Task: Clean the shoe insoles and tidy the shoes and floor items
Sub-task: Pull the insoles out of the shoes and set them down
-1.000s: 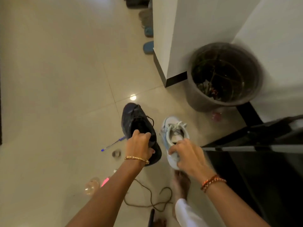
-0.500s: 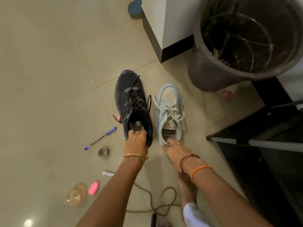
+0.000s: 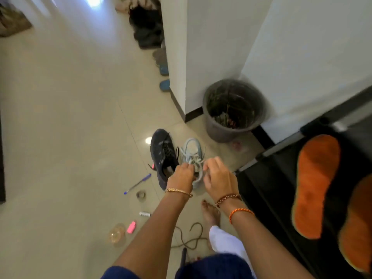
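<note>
White shoe (image 3: 193,156) taken as landmark: it is set upright on the tiled floor (image 3: 66,121), toe pointing away, with the dark shoe (image 3: 162,154) touching its left side. Left hand (image 3: 181,176) is held over the heel opening of the white shoe, fingers curled down at the laces (image 3: 194,160); whether a lace is actually pinched cannot be told through the blur. Right hand (image 3: 218,178) is held at the right edge of the white shoe, thumb and forefinger closed together on a lace end. Grey bucket (image 3: 231,111) is seen beyond and to the right of the white shoe, against the white wall. Two orange insoles (image 3: 316,184) are laid on the black bench (image 3: 267,196), well to the right of it. Left of it on the floor: blue pen (image 3: 137,183), tape roll (image 3: 141,195), pink eraser (image 3: 131,227). A brown cord (image 3: 191,238) is coiled nearer than the shoe
</note>
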